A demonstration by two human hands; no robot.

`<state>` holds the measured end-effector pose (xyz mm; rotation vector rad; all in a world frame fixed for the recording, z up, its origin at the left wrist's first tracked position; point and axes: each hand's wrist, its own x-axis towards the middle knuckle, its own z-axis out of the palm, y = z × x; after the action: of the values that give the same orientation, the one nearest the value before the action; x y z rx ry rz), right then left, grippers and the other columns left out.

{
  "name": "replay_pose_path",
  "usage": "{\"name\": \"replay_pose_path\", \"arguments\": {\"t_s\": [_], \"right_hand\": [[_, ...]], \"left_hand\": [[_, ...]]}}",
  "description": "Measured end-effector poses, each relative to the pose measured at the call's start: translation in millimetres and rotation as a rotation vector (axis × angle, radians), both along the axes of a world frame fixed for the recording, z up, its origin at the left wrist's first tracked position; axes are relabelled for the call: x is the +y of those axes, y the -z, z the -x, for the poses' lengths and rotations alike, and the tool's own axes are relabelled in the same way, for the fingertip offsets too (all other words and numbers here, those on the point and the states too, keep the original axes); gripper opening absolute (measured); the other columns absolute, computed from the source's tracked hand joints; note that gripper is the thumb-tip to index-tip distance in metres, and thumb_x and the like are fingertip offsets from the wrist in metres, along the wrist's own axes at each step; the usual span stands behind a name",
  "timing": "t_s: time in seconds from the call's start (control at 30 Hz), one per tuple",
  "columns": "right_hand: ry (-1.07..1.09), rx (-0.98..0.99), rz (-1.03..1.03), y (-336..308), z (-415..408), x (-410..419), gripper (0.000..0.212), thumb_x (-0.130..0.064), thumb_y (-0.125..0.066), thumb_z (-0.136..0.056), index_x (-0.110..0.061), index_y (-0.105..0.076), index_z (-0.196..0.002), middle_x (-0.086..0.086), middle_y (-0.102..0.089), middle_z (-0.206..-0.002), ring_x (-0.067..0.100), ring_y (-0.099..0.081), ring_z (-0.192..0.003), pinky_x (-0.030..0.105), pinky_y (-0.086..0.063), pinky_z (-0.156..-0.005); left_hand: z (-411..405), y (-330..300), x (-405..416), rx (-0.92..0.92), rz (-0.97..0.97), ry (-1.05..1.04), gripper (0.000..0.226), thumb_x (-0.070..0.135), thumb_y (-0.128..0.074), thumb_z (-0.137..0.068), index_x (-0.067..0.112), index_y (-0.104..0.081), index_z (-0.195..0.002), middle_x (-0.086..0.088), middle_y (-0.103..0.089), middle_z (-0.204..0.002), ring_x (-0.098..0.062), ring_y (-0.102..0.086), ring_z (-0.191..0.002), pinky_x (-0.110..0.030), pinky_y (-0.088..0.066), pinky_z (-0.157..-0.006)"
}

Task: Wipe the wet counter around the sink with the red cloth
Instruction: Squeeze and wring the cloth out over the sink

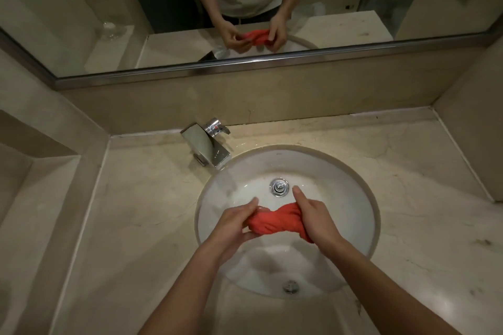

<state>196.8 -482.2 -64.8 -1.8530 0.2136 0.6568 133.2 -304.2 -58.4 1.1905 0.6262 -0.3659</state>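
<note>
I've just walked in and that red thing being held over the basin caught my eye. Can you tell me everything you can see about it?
It is a red, soft-looking fabric cloth, twisted into a short rope with spiral folds across its middle. It hangs above the round white sink basin, in front of the metal drain. The left hand grips one end and the right hand grips the other, fingers curled round it, as if wringing it. It touches nothing else. The mirror behind also shows it.
</note>
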Motion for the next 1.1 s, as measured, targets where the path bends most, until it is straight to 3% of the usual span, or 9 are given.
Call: {"name": "replay_pose_path", "arguments": {"t_s": [0.1, 0.27, 0.4, 0.53, 0.63, 0.77, 0.87, 0.93, 1.1], "right_hand": [[0.080, -0.068, -0.067, -6.5, 8.5, 5.9, 0.059, -0.058, -0.045, -0.098, -0.009, -0.045, -0.064, 0.009, -0.042, -0.060, 0.019, -0.045, -0.056, 0.032, -0.038, -0.061], [0.130, -0.137, -0.037, -18.1, 8.2, 4.0, 0.063, -0.055, -0.042, -0.101, -0.010, -0.057, -0.059, -0.001, -0.058, -0.054, 0.015, -0.058, -0.057, 0.027, -0.045, -0.059], [-0.045, -0.043, -0.171, -25.2, -3.3, -18.0, 0.056, -0.062, -0.061, -0.083, -0.007, -0.070, -0.086, 0.000, -0.068, -0.077, 0.012, -0.065, -0.071, 0.024, -0.047, -0.067], [-0.185, 0.007, -0.324, -21.2, -1.3, -32.1, 0.043, -0.025, -0.088, -0.066, -0.009, -0.072, -0.103, 0.006, -0.076, -0.094, 0.018, -0.074, -0.086, 0.024, -0.055, -0.072], [-0.112, -0.083, -0.315, -25.2, 0.8, -27.8, 0.012, -0.018, -0.081, -0.080, -0.009, -0.075, -0.086, -0.001, -0.072, -0.073, 0.012, -0.068, -0.070, 0.020, -0.050, -0.062], [0.004, -0.079, -0.272, -22.8, 1.1, -24.1, 0.025, -0.031, -0.075, -0.088, -0.007, -0.074, -0.082, 0.000, -0.069, -0.071, 0.013, -0.064, -0.070, 0.023, -0.047, -0.062], [0.011, -0.002, -0.311, -23.8, 4.3, -23.0, 0.040, -0.042, -0.078, -0.082, -0.004, -0.072, -0.090, 0.010, -0.072, -0.083, 0.017, -0.068, -0.077, 0.029, -0.051, -0.069], [-0.046, 0.020, -0.350, -25.4, 5.9, -24.6, 0.042, -0.029, -0.090, -0.069, -0.008, -0.072, -0.101, 0.008, -0.076, -0.093, 0.018, -0.073, -0.083, 0.028, -0.055, -0.069], [0.031, 0.026, -0.330, -34.5, 3.7, -22.2, 0.020, -0.024, -0.073, -0.089, -0.004, -0.073, -0.095, 0.012, -0.074, -0.087, 0.016, -0.070, -0.073, 0.026, -0.052, -0.060]], "left_hand": [[-2.9, -7.6, -2.9, 0.123, 0.135, -0.066, 0.055, 0.053, -0.054, -0.091, 0.004, -0.067, -0.069, -0.011, -0.073, -0.110, -0.027, -0.069, -0.102, -0.041, -0.057, -0.078], [-3.7, -18.5, -15.6, 0.205, 0.003, 0.244, 0.062, 0.059, -0.049, -0.094, 0.003, -0.067, -0.110, -0.016, -0.070, -0.093, -0.026, -0.070, -0.087, -0.042, -0.058, -0.082], [1.3, -24.0, -7.0, 0.073, -0.111, 0.166, 0.035, 0.038, -0.070, -0.085, 0.009, -0.067, -0.105, -0.007, -0.067, -0.090, -0.014, -0.065, -0.072, -0.028, -0.055, -0.064], [4.3, -24.1, 5.3, -0.058, -0.074, 0.047, 0.043, 0.015, -0.081, -0.076, 0.008, -0.065, -0.116, -0.012, -0.069, -0.113, -0.020, -0.068, -0.092, -0.031, -0.055, -0.076], [6.9, -25.5, 8.0, -0.102, 0.031, 0.008, 0.055, 0.000, -0.078, -0.072, 0.007, -0.061, -0.124, -0.020, -0.065, -0.122, -0.026, -0.066, -0.103, -0.033, -0.056, -0.083], [12.7, -26.0, 16.2, -0.049, 0.115, 0.043, 0.065, -0.020, -0.065, -0.076, 0.008, -0.054, -0.134, -0.020, -0.064, -0.127, -0.028, -0.065, -0.111, -0.031, -0.055, -0.091], [12.7, -34.4, 14.0, 0.036, 0.176, 0.064, 0.056, -0.002, -0.070, -0.079, 0.008, -0.056, -0.131, -0.016, -0.064, -0.125, -0.029, -0.065, -0.107, -0.039, -0.058, -0.084], [10.2, -36.2, 9.1, 0.034, 0.141, 0.008, 0.043, 0.011, -0.072, -0.082, 0.009, -0.062, -0.124, -0.015, -0.065, -0.121, -0.027, -0.066, -0.102, -0.042, -0.058, -0.076], [4.5, -27.0, 10.0, -0.109, -0.024, -0.164, 0.044, -0.013, -0.069, -0.079, 0.011, -0.066, -0.116, -0.010, -0.066, -0.118, -0.016, -0.071, -0.091, -0.032, -0.059, -0.071]]}}
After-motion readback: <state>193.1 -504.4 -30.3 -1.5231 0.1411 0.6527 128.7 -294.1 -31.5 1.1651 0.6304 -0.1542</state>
